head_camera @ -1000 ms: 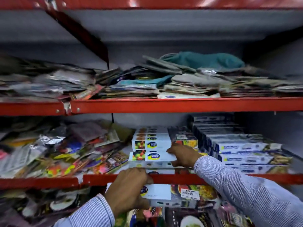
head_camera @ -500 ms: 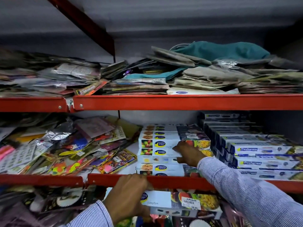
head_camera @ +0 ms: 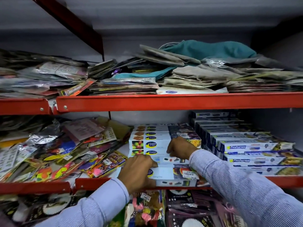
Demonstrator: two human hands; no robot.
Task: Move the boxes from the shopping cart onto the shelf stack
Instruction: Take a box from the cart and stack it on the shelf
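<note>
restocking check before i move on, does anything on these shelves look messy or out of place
Yes. The boxed stacks are tidy, but the colourful packets left of the white boxes lie in a loose, slanted heap. On the upper shelf, a teal cloth sits crumpled atop sliding packets.

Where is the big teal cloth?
In the head view, the teal cloth lies on the upper red shelf, right of middle, atop a heap of grey packets, above the stacked boxes.

The left hand (head_camera: 137, 172) grips a white box (head_camera: 165, 175) at the red shelf edge (head_camera: 93, 183); the right hand (head_camera: 179, 147) rests on the box stack (head_camera: 150, 143) behind.
</note>
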